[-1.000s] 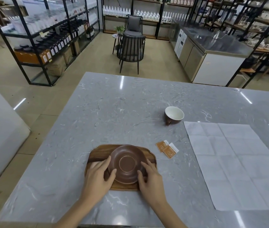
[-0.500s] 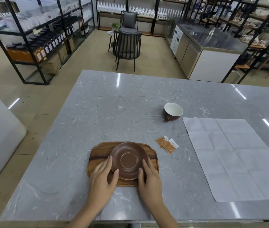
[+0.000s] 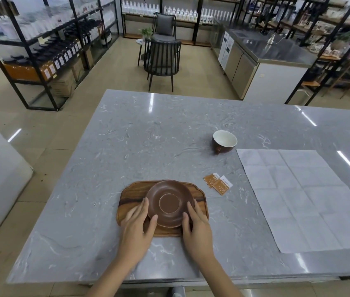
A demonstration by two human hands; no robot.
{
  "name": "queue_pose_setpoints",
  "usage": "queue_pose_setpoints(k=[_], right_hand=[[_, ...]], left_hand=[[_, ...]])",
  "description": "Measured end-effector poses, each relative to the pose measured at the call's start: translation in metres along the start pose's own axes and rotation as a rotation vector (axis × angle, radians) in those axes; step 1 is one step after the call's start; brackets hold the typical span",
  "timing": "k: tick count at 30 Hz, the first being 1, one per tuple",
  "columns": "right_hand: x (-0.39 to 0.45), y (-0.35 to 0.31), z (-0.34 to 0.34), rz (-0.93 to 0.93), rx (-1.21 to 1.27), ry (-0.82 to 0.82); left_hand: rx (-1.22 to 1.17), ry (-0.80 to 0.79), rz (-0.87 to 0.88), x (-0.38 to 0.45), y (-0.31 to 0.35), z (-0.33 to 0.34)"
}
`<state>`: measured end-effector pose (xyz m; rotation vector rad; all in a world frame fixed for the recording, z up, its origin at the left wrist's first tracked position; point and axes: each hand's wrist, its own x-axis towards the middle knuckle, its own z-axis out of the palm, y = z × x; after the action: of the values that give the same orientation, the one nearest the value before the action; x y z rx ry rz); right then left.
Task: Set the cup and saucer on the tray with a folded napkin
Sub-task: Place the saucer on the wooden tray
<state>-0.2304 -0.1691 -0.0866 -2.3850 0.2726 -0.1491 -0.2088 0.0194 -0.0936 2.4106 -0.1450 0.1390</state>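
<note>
A brown saucer [image 3: 169, 203] lies on the wooden tray [image 3: 133, 194] near the table's front edge. My left hand [image 3: 137, 228] rests against the saucer's left rim and my right hand [image 3: 197, 228] against its right rim, fingers spread along the edge. A brown cup [image 3: 224, 141] with a white inside stands farther back to the right, off the tray. The white napkin [image 3: 302, 198] lies unfolded flat on the right part of the table, showing its crease lines.
Two small orange sachets [image 3: 218, 183] lie between the tray and the napkin. The grey marble table [image 3: 148, 136] reaches far back. Beyond it stand a black chair [image 3: 162, 61], shelving with bottles and a steel counter [image 3: 272, 48].
My view has shifted slightly. Both hands stay at the saucer's sides and the saucer sits in nearly the same place on the tray.
</note>
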Motion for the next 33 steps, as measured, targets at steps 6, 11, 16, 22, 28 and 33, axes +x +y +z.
queue_pose_setpoints(k=[6,11,16,22,28,33], right_hand=[[-0.002,-0.002,0.001,-0.009,-0.022,-0.002],[-0.003,-0.003,0.001,-0.005,-0.012,0.009],[-0.004,-0.004,0.003,0.002,-0.010,0.034],[0.001,-0.003,-0.011,0.004,0.120,-0.026],[0.040,0.010,-0.052,-0.050,0.224,0.098],[0.082,0.020,-0.084,0.111,0.389,0.111]], left_hand=[[-0.006,-0.032,-0.012,0.002,-0.002,0.000],[-0.011,-0.038,-0.007,0.003,-0.003,-0.001],[-0.037,-0.039,-0.006,0.003,0.000,-0.004],[-0.029,-0.059,0.000,0.007,0.007,-0.016],[0.046,-0.044,0.094,0.065,0.021,-0.032],[-0.084,-0.182,0.124,0.131,0.044,-0.019]])
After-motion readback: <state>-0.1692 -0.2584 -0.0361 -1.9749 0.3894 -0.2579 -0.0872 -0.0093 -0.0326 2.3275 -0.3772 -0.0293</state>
